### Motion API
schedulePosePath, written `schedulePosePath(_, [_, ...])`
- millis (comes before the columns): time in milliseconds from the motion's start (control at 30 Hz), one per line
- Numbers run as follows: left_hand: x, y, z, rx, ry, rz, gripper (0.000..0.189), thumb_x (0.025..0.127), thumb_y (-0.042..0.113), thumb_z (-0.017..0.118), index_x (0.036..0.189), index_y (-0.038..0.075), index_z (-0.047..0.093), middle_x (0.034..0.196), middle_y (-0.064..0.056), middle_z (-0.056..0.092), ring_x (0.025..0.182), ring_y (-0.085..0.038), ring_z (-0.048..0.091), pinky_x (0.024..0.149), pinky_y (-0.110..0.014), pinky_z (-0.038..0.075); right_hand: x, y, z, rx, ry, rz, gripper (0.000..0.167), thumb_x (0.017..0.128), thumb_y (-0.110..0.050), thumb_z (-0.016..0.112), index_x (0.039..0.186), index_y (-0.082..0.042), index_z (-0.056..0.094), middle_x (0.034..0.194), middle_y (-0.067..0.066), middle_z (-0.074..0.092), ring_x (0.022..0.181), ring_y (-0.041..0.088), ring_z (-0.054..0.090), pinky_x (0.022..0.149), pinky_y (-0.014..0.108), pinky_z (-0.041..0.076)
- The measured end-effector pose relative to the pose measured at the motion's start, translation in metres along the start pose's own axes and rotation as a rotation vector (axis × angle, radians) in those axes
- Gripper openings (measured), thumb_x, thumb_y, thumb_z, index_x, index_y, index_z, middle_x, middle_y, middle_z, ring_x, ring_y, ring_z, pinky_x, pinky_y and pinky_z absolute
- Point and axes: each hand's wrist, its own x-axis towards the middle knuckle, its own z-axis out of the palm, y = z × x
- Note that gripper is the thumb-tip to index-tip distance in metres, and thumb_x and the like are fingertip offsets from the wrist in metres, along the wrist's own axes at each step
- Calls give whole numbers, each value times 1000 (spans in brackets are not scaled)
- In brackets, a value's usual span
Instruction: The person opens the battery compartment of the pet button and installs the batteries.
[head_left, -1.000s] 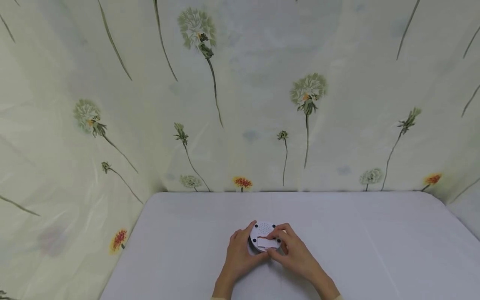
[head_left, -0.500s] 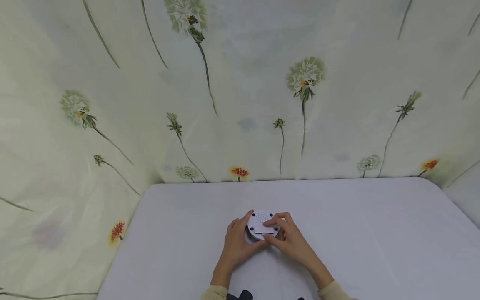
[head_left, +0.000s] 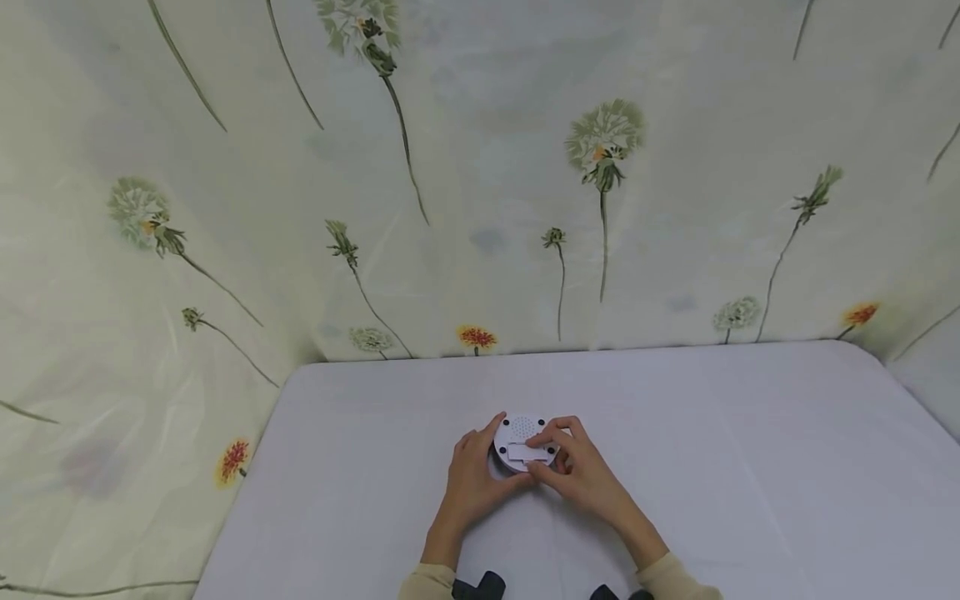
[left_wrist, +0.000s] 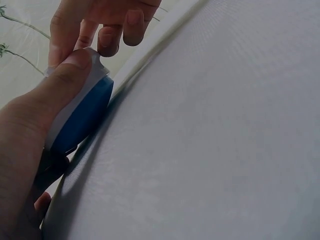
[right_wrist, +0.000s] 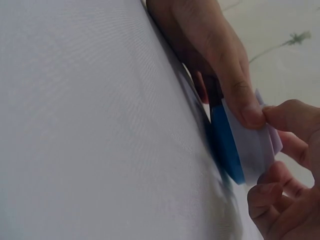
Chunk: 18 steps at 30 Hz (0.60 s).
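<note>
A round white device (head_left: 517, 430) lies with its perforated speaker grille and small black feet facing up; its other side is blue in both wrist views. My left hand (head_left: 472, 479) grips its left side, the thumb along the near rim. A white rectangular battery cover (head_left: 525, 452) sits over the compartment in the device's lower half. My right hand (head_left: 583, 477) pinches this cover, index fingertip at its upper edge and thumb at its lower edge. In the right wrist view, the cover's edge stands slightly proud of the white casing (right_wrist: 250, 150). The compartment's inside is mostly hidden.
A white cloth-covered table (head_left: 360, 450) lies under the hands, with rounded far corners. Behind and to the left hangs a pale curtain (head_left: 465, 167) printed with dandelions. Black fittings (head_left: 482, 587) show near the wrists, beside beige sleeves (head_left: 427, 582).
The head view has tilted downward, bringing sleeves and black fittings in. An orange strip seen above the battery cover a second ago is now mostly covered. Both hands keep their hold.
</note>
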Motion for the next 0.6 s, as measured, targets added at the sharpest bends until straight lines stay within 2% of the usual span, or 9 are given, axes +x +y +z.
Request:
schedulePosePath(400, [0, 1, -1, -10, -15, -36, 93, 68, 66, 71, 144, 22, 39, 136, 3, 56, 117, -17, 51, 108, -45, 34, 2, -4, 2, 16, 38, 20, 20, 80, -20, 75, 98, -19, 65, 117, 5, 45, 62, 3, 46, 54, 18, 42])
schedulePosePath(600, [1, 1, -2, -6, -7, -22, 91, 69, 65, 71, 143, 20, 41, 135, 3, 57, 115, -16, 52, 108, -44, 34, 3, -4, 4, 67, 32, 142, 24, 80, -16, 75, 100, -17, 61, 120, 11, 41, 66, 8, 43, 54, 17, 39])
